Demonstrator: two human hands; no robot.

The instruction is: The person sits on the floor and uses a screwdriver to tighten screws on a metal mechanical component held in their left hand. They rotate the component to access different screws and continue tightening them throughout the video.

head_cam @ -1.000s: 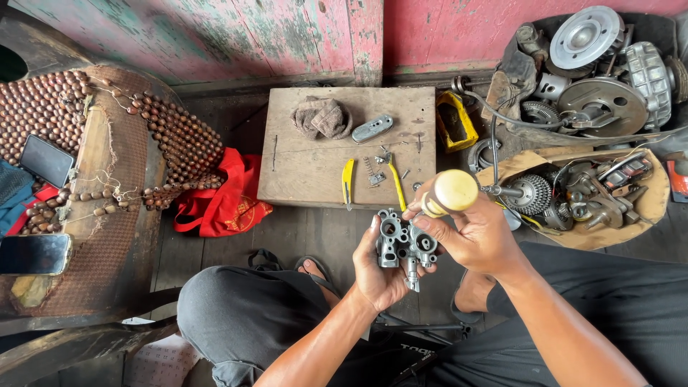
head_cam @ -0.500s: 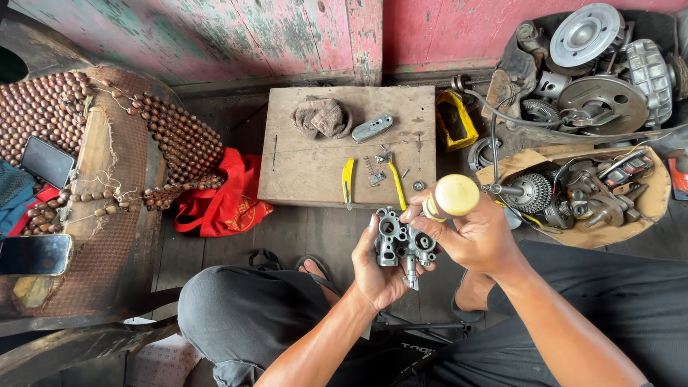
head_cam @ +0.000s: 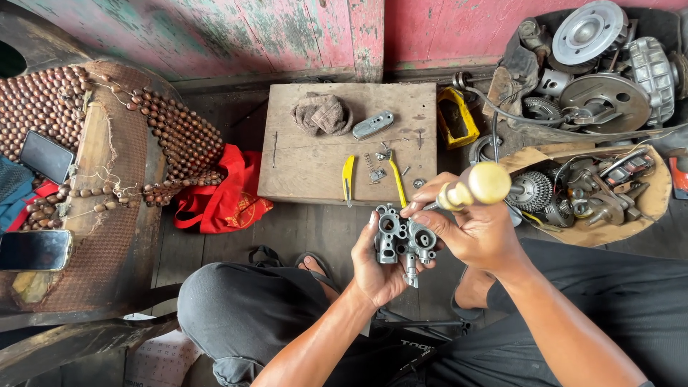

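Note:
My left hand cups a grey metal carburettor body from below, holding it above my knees. My right hand grips a screwdriver with a rounded pale wooden handle; its shaft points left and down into the top of the metal body, and the tip is hidden by my fingers. Both hands meet just in front of the near edge of a low wooden board.
On the board lie a crumpled rag, a small grey metal cover, yellow-handled pliers, a spring and small screws. A yellow tin stands right of it. Engine parts fill the right side. A red bag, beaded seat cover and two phones lie left.
The hands and the metal body stay in place. The screwdriver handle has shifted only slightly, as if turning.

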